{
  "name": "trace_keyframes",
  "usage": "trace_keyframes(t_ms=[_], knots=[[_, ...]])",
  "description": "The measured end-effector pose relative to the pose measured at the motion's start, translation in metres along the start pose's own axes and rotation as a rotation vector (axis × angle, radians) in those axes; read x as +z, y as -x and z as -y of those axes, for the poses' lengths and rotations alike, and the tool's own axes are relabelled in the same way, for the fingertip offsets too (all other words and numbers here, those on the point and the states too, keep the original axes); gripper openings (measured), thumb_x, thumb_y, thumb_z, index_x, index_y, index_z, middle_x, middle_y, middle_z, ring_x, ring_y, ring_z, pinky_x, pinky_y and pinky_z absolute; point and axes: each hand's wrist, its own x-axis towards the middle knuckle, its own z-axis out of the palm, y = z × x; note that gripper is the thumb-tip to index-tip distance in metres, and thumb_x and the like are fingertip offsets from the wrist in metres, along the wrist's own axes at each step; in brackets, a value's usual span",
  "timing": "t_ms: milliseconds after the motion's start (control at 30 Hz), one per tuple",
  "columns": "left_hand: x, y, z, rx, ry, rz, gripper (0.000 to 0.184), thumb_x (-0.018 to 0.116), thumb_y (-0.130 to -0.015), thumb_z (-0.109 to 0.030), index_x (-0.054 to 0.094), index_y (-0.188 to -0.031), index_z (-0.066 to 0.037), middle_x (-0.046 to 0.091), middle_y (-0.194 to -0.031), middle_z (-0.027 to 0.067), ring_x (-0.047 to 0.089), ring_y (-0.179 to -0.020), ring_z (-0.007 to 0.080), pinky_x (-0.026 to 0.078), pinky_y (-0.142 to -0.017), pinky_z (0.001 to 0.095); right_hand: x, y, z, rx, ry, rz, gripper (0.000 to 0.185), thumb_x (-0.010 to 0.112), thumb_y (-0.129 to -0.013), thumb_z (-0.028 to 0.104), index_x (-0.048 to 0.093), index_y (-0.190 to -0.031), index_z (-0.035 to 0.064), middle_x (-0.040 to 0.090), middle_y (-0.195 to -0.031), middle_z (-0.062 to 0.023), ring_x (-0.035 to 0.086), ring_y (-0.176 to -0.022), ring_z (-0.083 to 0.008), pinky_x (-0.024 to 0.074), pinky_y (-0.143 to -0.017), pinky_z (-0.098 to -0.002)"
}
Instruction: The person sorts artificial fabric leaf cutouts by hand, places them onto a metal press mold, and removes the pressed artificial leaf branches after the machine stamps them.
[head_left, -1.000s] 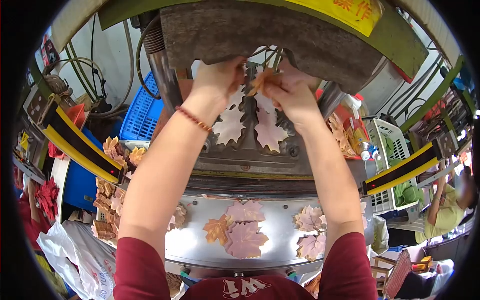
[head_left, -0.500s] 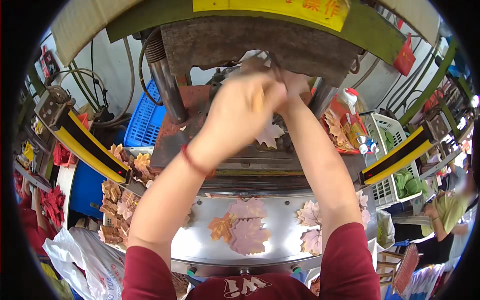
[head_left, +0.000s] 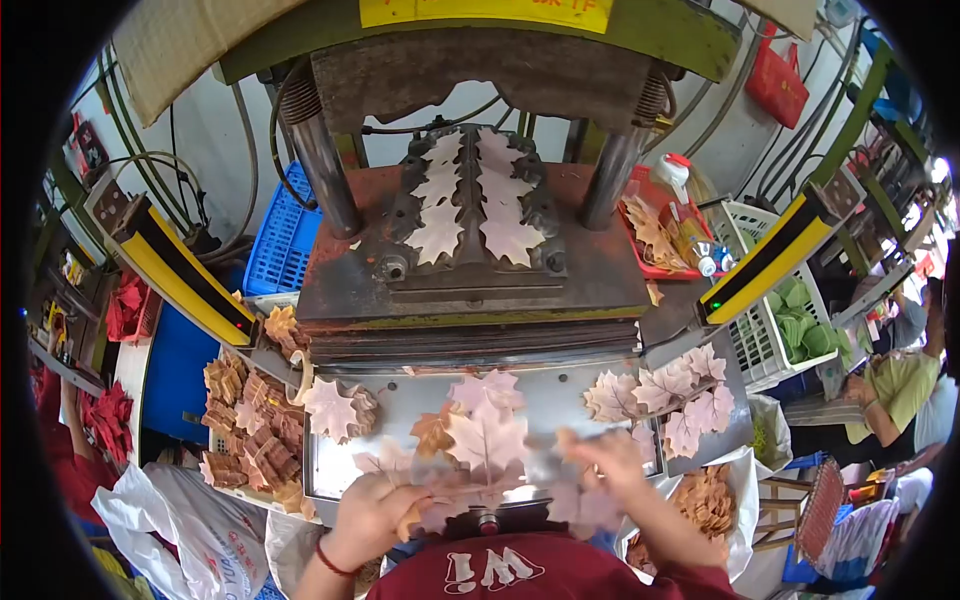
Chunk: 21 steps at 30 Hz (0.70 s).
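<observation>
My left hand (head_left: 372, 515) is closed at the near edge of the metal tray, its fingers pinching pale pink leaf-shaped pieces (head_left: 432, 512), blurred by motion. My right hand (head_left: 612, 462) has bent, partly smeared fingers; a blurred leaf-shaped piece (head_left: 584, 504) hangs just below them and seems to be in its grip. Between the hands a large pink leaf (head_left: 487, 440) lies over other leaves, beside an orange leaf (head_left: 432, 432). Farther off, two rows of pale leaves (head_left: 437, 190) lie on the dark mould (head_left: 470, 285) of the press, out of reach of both hands.
The press's upper block (head_left: 480, 75) hangs above the mould between steel posts (head_left: 322, 170). Yellow-black bars (head_left: 185, 270) flank the sides. Leaf stacks (head_left: 250, 420) lie left, more leaves (head_left: 685, 395) right. A blue basket (head_left: 285, 235) and a white crate (head_left: 790, 325) stand beyond.
Both hands have drawn back from under the press to the near tray. The mould with its two leaf rows now shows. The right bar's small light turned from red to green.
</observation>
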Motion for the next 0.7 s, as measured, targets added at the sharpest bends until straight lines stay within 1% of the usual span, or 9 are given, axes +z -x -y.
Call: trace_keyframes(t_ms=[67,100,167,233,267,300,433,567,700], knots=[[0.027,0.025,0.004,-0.034,-0.101,0.028,0.023,0.071,-0.071,-0.019,0.064,-0.091,-0.01,0.061,-0.086,0.0031,0.058,-0.07,0.0234,0.045,-0.061,0.035,0.014,0.027,0.021,0.085,-0.078,-0.005,0.038,0.068,-0.073,0.013,0.06,-0.11,0.0134,0.063,-0.087,-0.0034,0.057,-0.07,-0.0218,0.0424,-0.064,-0.0358],[0.039,0.036,0.006,-0.052,-0.154,0.042,0.023,0.071,-0.071,-0.019,0.064,-0.091,-0.01,0.06,-0.085,0.0022,0.058,-0.071,0.0229,0.044,-0.062,0.0351,0.025,0.038,0.027,0.089,-0.076,-0.038,0.037,0.068,-0.073,0.013,0.059,-0.108,0.0129,0.063,-0.087,-0.0037,0.057,-0.07,-0.0219,0.0422,-0.064,-0.0355],[0.066,0.05,0.011,-0.049,-0.23,-0.087,0.023,0.069,-0.071,-0.019,0.064,-0.093,-0.011,0.06,-0.085,0.0012,0.056,-0.072,0.0215,0.042,-0.064,0.035,0.048,0.055,0.033,0.103,-0.072,-0.107,0.035,0.069,-0.071,0.011,0.059,-0.105,0.012,0.063,-0.088,-0.0043,0.057,-0.07,-0.0221,0.0419,-0.063,-0.035],[0.08,0.058,0.015,-0.019,-0.308,-0.173,0.022,0.068,-0.072,-0.019,0.064,-0.093,-0.013,0.059,-0.084,0.0003,0.055,-0.073,0.0195,0.04,-0.065,0.0351,0.054,0.059,0.032,0.104,-0.028,-0.103,0.036,0.069,-0.071,0.01,0.058,-0.106,0.0113,0.062,-0.088,-0.0046,0.058,-0.07,-0.022,0.0421,-0.063,-0.0344],[0.081,0.058,0.017,-0.008,-0.305,-0.193,0.023,0.068,-0.072,-0.019,0.064,-0.093,-0.013,0.059,-0.084,0.0004,0.055,-0.073,0.0196,0.04,-0.065,0.0351,0.054,0.06,0.032,0.107,-0.003,-0.099,0.037,0.07,-0.071,0.009,0.058,-0.106,0.0109,0.062,-0.088,-0.0048,0.058,-0.071,-0.022,0.0423,-0.063,-0.0341],[0.082,0.057,0.018,0.002,-0.298,-0.212,0.023,0.068,-0.072,-0.019,0.063,-0.094,-0.013,0.059,-0.084,0.0005,0.055,-0.073,0.0197,0.04,-0.064,0.0352,0.054,0.058,0.032,0.099,-0.004,-0.145,0.038,0.07,-0.071,0.008,0.057,-0.106,0.0098,0.062,-0.086,-0.0049,0.058,-0.07,-0.0216,0.0422,-0.063,-0.0331],[0.09,0.06,0.021,0.016,-0.31,-0.261,0.023,0.068,-0.072,-0.018,0.062,-0.094,-0.013,0.059,-0.084,0.0014,0.053,-0.071,0.0204,0.039,-0.063,0.0354,0.048,0.052,0.035,0.09,-0.003,-0.148,0.038,0.071,-0.072,0.008,0.056,-0.107,0.0088,0.061,-0.083,-0.0052,0.058,-0.068,-0.0208,0.0419,-0.062,-0.0316],[0.088,0.059,0.02,0.013,-0.317,-0.253,0.023,0.067,-0.073,-0.018,0.062,-0.095,-0.012,0.059,-0.084,0.0024,0.053,-0.07,0.0213,0.039,-0.062,0.0357,0.053,0.053,0.035,0.096,0.015,-0.194,0.04,0.071,-0.072,0.009,0.056,-0.109,0.0091,0.061,-0.083,-0.0053,0.059,-0.068,-0.0207,0.0417,-0.061,-0.0319],[0.089,0.059,0.021,0.019,-0.319,-0.261,0.022,0.066,-0.075,-0.019,0.061,-0.095,-0.012,0.059,-0.084,0.0034,0.053,-0.069,0.0219,0.039,-0.061,0.0359,0.053,0.055,0.034,0.092,0.012,-0.193,0.042,0.072,-0.071,0.008,0.056,-0.11,0.0089,0.061,-0.083,-0.0056,0.059,-0.069,-0.0209,0.0418,-0.062,-0.0318]])
